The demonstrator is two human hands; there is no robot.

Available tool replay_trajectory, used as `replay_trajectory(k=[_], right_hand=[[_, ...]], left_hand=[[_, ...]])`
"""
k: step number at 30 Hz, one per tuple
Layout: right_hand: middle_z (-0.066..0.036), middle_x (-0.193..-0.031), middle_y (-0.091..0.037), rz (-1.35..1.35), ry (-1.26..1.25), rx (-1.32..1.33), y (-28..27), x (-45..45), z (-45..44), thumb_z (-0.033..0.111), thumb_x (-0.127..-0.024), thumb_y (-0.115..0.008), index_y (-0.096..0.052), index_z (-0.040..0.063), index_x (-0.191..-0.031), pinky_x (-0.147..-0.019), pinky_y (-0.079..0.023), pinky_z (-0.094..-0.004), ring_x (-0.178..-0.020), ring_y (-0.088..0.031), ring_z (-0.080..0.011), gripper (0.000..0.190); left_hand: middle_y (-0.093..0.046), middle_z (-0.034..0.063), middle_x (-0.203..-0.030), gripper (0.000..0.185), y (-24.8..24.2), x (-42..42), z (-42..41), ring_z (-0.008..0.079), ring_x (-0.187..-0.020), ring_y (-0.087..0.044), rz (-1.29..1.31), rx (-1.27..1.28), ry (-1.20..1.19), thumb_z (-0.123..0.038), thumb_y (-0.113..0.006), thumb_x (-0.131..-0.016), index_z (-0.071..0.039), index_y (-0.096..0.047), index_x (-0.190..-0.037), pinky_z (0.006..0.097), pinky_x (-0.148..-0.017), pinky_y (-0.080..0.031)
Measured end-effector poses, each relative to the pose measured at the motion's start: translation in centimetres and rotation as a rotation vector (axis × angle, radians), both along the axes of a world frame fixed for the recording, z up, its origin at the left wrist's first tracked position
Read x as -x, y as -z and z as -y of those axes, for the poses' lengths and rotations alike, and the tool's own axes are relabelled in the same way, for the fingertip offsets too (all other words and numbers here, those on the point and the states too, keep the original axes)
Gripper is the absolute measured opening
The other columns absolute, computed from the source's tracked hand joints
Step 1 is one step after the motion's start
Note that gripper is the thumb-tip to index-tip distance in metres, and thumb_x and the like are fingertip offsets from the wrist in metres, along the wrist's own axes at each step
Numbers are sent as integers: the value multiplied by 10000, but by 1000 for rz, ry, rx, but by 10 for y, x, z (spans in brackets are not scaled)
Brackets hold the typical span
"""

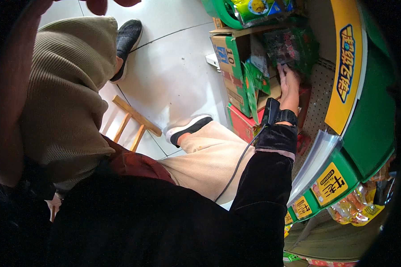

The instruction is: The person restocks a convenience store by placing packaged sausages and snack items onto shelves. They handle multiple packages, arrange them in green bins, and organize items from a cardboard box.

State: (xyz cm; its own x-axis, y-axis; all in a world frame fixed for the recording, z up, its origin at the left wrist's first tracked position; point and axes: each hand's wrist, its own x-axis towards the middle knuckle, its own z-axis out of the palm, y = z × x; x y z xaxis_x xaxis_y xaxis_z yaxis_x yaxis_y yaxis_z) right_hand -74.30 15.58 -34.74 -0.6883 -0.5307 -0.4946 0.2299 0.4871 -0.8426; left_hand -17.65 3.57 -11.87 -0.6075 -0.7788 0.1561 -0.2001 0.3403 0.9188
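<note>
My right hand (pixel 289 78) reaches in at the upper right, its fingers closed on the lower edge of a dark green plastic packet (pixel 289 48). The packet is partly in shadow. Beside the hand, an open cardboard carton (pixel 232 71) with a green printed side holds green packets (pixel 254 88). A black device is strapped to my right wrist, with a cable running from it. My left forearm rises along the left rim, close to the camera. Only some fingertips of my left hand (pixel 98 5) show at the top edge; the rest is cut off, so its grip is unclear.
A red carton (pixel 242 123) lies under the green-sided one. A green basket (pixel 222 15) with bagged goods stands above. At right are a perforated metal shelf (pixel 315 96), a yellow sign strip (pixel 346 63) and hanging packs (pixel 357 205). A wooden frame (pixel 138 116) stands between my feet.
</note>
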Motion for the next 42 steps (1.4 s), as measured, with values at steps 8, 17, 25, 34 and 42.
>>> replay_trajectory(k=[8, 17, 25, 34, 42], right_hand=[[-265, -1310, -495, -54, -114, -12, -18, 2, -13, -100, -875, -567, -347, -129, -1386, -952, -570, -395, -1113, -605, -370, 557], [-297, -1361, -421, -5, -76, 4, -23, -29, -20, -29, -924, -568, -239, -109, -1458, -1006, -524, -412, -1174, -575, -422, 633], [-201, -1335, -478, 270, 126, 218, 33, 31, -11, 57, -980, -528, -407, -87, -1355, -967, -542, -432, -1158, -549, -345, 419], [-185, -1304, -509, 389, 288, 267, 50, 36, -16, 97, -1007, -499, -458, -31, -1323, -892, -556, -444, -1161, -520, -348, 343], [-229, -1267, -526, 410, 264, 285, 52, 26, -19, 45, -1002, -424, -421, -68, -1330, -865, -578, -493, -1081, -596, -393, 348]], left_hand=[[-649, 115, -1131, 370, -5, -4, -14, 143, -880, -594, 7, 21, -39, -237, -548, -985, -2, -599, -1266, 260, -772, -478], [-641, 119, -1153, 385, -2, -1, -15, 147, -892, -585, 33, 41, -35, -244, -549, -981, 0, -593, -1276, 262, -782, -474], [-634, 123, -1172, 399, 1, 4, -3, 150, -903, -578, 46, 146, 12, -251, -549, -979, 1, -588, -1285, 264, -791, -470], [-619, 130, -1200, 417, 4, 10, -10, 157, -930, -569, 34, 219, -41, -248, -540, -977, 6, -570, -1307, 267, -802, -464], [-615, 112, -1155, 425, -8, 8, -7, 146, -938, -565, 119, -162, -81, -245, -535, -979, 5, -551, -1322, 261, -821, -456]])
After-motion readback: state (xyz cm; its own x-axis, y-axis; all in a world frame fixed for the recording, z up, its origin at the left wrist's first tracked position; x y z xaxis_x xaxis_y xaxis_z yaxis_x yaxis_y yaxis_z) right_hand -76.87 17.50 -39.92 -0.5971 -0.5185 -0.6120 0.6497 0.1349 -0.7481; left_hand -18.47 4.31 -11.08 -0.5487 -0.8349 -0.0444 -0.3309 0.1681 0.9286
